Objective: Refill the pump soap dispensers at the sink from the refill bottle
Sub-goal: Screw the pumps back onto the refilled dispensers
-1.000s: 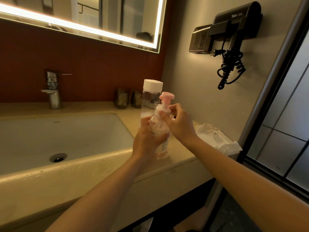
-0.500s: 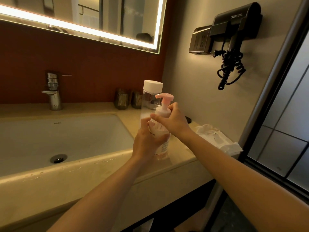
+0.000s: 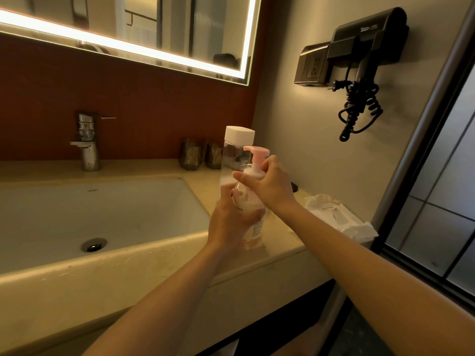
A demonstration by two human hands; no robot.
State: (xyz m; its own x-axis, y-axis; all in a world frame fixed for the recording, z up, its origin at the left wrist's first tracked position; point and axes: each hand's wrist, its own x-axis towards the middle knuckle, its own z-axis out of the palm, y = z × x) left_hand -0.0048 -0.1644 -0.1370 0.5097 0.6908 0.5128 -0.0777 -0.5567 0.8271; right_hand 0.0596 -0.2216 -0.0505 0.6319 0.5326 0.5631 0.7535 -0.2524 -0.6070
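Observation:
A clear soap dispenser point(image 3: 254, 228) with a pink pump head point(image 3: 257, 153) stands upright on the beige counter point(image 3: 280, 242), right of the sink. My left hand point(image 3: 228, 222) is wrapped around the dispenser's body. My right hand point(image 3: 270, 185) grips the pump collar at its neck, fingers curled over it. Right behind the dispenser stands a taller clear refill bottle point(image 3: 235, 152) with a white cap, upright and partly hidden by the dispenser and my hands.
A white rectangular sink point(image 3: 108, 214) with a drain lies to the left, a chrome faucet point(image 3: 87, 145) behind it. Two dark glasses point(image 3: 191, 155) stand at the back wall. White packets point(image 3: 339, 217) lie at the counter's right end. A black hair dryer point(image 3: 365, 55) hangs on the wall.
My right hand has turned around the pump collar, its fingers shifting leftward over the neck. The dispenser, the refill bottle and my left hand stay in place.

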